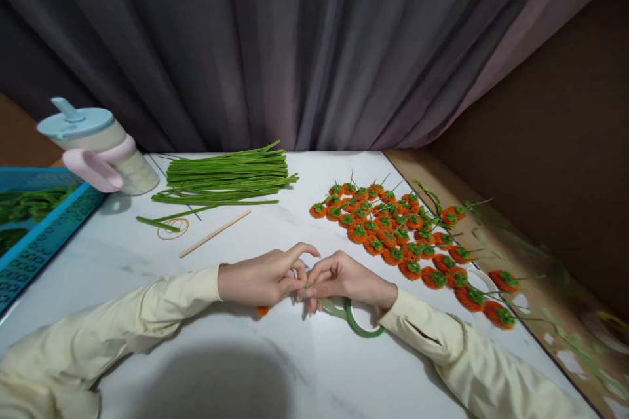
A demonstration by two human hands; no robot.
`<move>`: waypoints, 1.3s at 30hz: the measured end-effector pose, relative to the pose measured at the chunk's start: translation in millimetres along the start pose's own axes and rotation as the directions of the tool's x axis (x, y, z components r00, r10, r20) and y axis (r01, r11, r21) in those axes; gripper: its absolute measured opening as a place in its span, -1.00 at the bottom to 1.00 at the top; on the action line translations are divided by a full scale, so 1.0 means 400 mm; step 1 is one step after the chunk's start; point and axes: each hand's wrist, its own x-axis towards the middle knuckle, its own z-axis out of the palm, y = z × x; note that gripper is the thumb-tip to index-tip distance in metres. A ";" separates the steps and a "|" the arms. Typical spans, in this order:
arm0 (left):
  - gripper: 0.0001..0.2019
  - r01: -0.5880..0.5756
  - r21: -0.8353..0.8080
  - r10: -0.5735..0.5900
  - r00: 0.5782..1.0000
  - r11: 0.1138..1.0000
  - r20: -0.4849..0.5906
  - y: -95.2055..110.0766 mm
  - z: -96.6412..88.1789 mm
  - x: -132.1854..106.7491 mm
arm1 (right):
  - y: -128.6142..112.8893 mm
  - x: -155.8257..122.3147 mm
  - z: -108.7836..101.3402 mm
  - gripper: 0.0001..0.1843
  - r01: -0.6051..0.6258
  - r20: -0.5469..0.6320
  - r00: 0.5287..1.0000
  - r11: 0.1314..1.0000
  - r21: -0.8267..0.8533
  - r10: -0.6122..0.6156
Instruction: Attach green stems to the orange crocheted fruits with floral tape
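Note:
Both my hands meet above the front middle of the table. My left hand (pixel 263 280) is closed in a pinch, its fingertips touching those of my right hand; what they grip is hidden. Just beneath my left palm peeks a bit of an orange piece (pixel 263 310), mostly covered, and I cannot tell whether the hand holds it. My right hand (pixel 344 278) pinches the end of a pale green tape strip (pixel 333 308). That strip runs back to a green tape roll (pixel 364 332) lying by my right wrist.
Many small orange pumpkins (pixel 386 222) with green tops cover the right side. Behind lie green fuzzy stems (pixel 226 173), a wooden stick (pixel 215 234) and rubber bands (pixel 171 229). A lidded cup (pixel 98 147) and blue basket (pixel 49 252) stand left.

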 end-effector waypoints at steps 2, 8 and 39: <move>-0.66 0.020 -0.084 -0.020 1.000 0.996 0.006 -0.006 0.007 0.004 | -0.007 -0.002 -0.003 -0.64 -0.018 0.023 1.000 0.999 -0.038 0.019; -0.60 0.043 -0.355 -0.063 0.997 0.934 -0.046 -0.037 0.037 0.025 | -0.015 -0.004 -0.012 -0.66 -0.016 0.029 0.999 0.996 -0.084 0.018; -0.67 -0.131 -0.519 0.117 0.991 0.845 -0.059 -0.031 0.114 0.014 | 0.013 0.008 -0.030 -0.80 -0.147 0.409 0.908 0.984 0.102 0.093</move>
